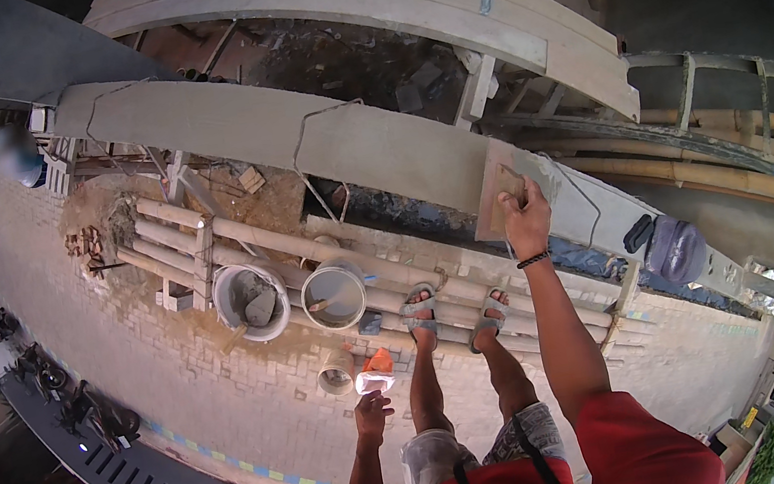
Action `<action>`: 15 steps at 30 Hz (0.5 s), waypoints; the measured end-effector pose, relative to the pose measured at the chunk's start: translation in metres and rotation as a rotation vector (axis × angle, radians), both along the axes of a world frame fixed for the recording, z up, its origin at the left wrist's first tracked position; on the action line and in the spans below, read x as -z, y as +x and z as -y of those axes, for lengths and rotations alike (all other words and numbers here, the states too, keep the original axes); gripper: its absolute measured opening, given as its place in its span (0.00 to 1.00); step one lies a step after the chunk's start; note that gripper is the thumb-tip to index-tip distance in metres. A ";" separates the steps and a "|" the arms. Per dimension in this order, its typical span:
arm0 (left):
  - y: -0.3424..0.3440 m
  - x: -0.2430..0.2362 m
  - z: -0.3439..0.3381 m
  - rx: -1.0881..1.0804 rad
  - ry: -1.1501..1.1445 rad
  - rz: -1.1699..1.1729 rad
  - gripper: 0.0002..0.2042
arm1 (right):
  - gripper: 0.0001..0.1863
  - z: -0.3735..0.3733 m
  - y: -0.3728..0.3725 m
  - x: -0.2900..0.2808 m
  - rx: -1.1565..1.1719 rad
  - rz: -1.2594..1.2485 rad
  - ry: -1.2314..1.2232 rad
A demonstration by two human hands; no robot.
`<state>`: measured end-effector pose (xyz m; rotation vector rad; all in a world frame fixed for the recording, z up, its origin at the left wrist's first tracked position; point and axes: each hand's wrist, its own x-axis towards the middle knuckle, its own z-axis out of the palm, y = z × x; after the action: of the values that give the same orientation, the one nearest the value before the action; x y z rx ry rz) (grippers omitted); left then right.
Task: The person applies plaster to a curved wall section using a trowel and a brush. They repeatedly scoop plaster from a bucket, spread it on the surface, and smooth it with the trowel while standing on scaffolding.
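Note:
My right hand, with a dark bracelet at its wrist, reaches forward to the long grey concrete beam. Its fingers are bent around a flat brownish rectangular plastering float, which lies against the beam's smooth face; the float's handle is hidden by the hand. My left hand hangs low with its fingers loosely apart and nothing visible in them. Just beyond it in the picture are a bright white object, too washed out to name, and an orange piece. The long concrete beam runs from upper left toward the right.
My sandalled feet stand on bamboo poles. Left of them are a bucket of grey mortar, a bucket of greyish liquid and a smaller pail. Bent wire clamps straddle the beam; a purple-grey bundle sits at right.

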<state>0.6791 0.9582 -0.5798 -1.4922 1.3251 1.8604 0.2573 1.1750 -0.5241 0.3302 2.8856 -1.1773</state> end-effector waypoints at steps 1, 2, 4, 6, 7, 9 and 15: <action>-0.001 -0.001 -0.001 0.009 0.003 -0.002 0.15 | 0.27 -0.031 0.007 0.013 0.017 -0.065 0.136; 0.000 0.000 -0.001 0.019 0.006 0.012 0.15 | 0.27 -0.042 0.010 0.014 0.040 -0.025 0.161; 0.000 0.002 0.000 0.052 0.016 0.036 0.15 | 0.27 -0.052 0.012 0.007 0.098 0.053 0.214; 0.003 0.001 -0.002 0.018 0.035 0.015 0.14 | 0.27 -0.038 0.007 0.019 0.102 0.104 0.277; 0.001 0.002 -0.002 0.007 0.040 0.001 0.14 | 0.27 -0.023 0.000 0.022 0.110 0.127 0.303; 0.003 0.003 0.000 0.024 0.023 0.001 0.14 | 0.25 0.016 -0.020 0.019 0.088 0.182 0.261; -0.008 0.008 0.011 0.086 -0.013 -0.029 0.14 | 0.27 0.126 -0.040 -0.002 -0.348 0.107 -0.079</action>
<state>0.6711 0.9476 -0.5874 -1.3972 1.3943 1.8292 0.2170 1.0495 -0.5222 -0.1044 2.6508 -1.1655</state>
